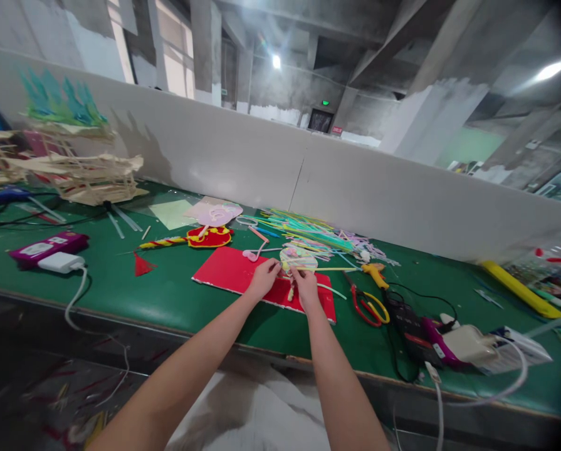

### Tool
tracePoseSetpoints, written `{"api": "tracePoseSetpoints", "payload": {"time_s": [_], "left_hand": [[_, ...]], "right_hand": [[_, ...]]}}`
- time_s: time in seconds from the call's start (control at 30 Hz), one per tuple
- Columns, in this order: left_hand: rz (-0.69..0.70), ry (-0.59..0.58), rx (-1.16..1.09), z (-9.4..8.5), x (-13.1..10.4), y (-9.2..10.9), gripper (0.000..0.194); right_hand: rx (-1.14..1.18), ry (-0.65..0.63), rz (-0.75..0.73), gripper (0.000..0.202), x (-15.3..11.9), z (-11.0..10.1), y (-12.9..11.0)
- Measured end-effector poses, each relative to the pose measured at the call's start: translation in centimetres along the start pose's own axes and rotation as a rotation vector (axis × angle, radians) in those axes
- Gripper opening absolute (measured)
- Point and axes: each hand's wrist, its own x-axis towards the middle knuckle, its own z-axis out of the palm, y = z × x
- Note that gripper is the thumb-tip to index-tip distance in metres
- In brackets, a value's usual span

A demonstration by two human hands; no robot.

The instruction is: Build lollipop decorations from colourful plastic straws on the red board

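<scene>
Over a red board (228, 266) on the green table, my left hand (264, 279) has its fingers pinched near the left edge of a pale round craft piece (299, 255). My right hand (305, 287) pinches the lower part of that piece, close to a thin yellow strip (331, 269). What lies between the left fingertips is too small to make out. A pale stem hangs from the piece between my hands. A pink pipe-cleaner shape (251, 255) rests on the board's upper edge.
Behind the board lies a pile of coloured pipe cleaners (308, 228). Red-and-yellow scissors (368, 308), a yellow glue gun (375, 274) and power strips with cables are at right. A red-and-yellow fan (209, 237), a purple power strip (49, 247) and a wooden model (83, 178) stand left.
</scene>
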Motion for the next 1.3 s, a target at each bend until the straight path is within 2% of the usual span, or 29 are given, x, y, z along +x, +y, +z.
{"api": "tracePoseSetpoints", "payload": {"time_s": [0.3, 0.57, 0.67, 0.87, 0.97, 1.17, 1.3], "left_hand": [[-0.055, -0.098, -0.131, 0.22, 0.19, -0.18, 0.022], [-0.034, -0.085, -0.094, 0.14, 0.19, -0.24, 0.016], [-0.018, -0.061, -0.021, 0.02, 0.02, 0.09, 0.016], [0.044, 0.012, 0.269, -0.20, -0.35, -0.04, 0.018], [0.043, 0.019, 0.310, -0.17, -0.40, -0.17, 0.018], [0.023, -0.075, 0.072, 0.22, -0.13, 0.09, 0.021], [0.013, -0.092, -0.024, 0.34, -0.03, 0.22, 0.021]], "right_hand": [[0.061, 0.031, 0.011, 0.028, 0.32, -0.02, 0.27], [0.055, -0.004, -0.013, 0.026, 0.02, 0.05, 0.02], [0.018, -0.034, -0.027, 0.026, -0.14, 0.04, -0.15], [-0.029, -0.035, -0.036, 0.027, -0.03, -0.07, 0.20], [-0.024, -0.060, -0.025, 0.026, 0.03, -0.08, 0.25], [0.046, 0.027, -0.020, 0.027, 0.18, 0.07, 0.06], [0.047, 0.035, 0.002, 0.029, 0.23, 0.09, 0.17]]}}
